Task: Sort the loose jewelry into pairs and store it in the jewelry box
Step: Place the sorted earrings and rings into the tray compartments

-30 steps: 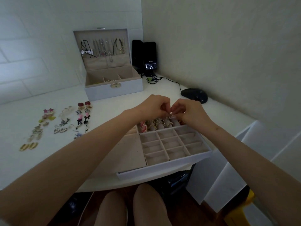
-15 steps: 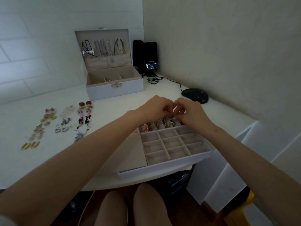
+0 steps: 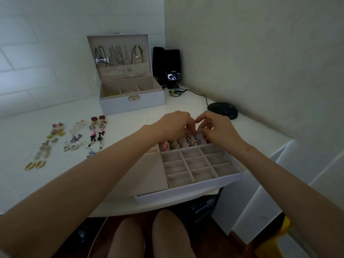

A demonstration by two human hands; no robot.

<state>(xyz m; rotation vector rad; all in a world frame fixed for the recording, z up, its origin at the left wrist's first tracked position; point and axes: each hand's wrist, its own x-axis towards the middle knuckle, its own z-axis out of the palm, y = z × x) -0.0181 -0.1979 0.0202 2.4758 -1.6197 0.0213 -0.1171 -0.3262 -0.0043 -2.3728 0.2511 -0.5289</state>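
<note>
One white desk (image 3: 28,183) carries everything. At its back the box (image 3: 130,103) stands with its lid up, necklaces hanging inside the lid. Its lifted-out tray (image 3: 186,190) lies at the near edge, just in front of the person, with a bare grid of compartments on the near side and a ring row (image 3: 184,144) along the far side. The earrings (image 3: 74,138) are laid out in pairs on the bare desk well to the left of the tray, in columns that run away from the person.

Both hands meet over the ring row. The left hand (image 3: 173,125) has its fingers curled down onto the row; the right hand (image 3: 217,129) arches beside it, fingertips almost touching the left's. Whether either pinches a ring cannot be told: the tips hide whatever sits between them.

The step in hand looks like seating a piece in the row. The row's long axis runs left to right, so a ring should slide in from above, across it. For the coming pick, the earrings lie to the left, beyond the left forearm, so the left hand is nearer; the right would have to cross over the tray.
</note>
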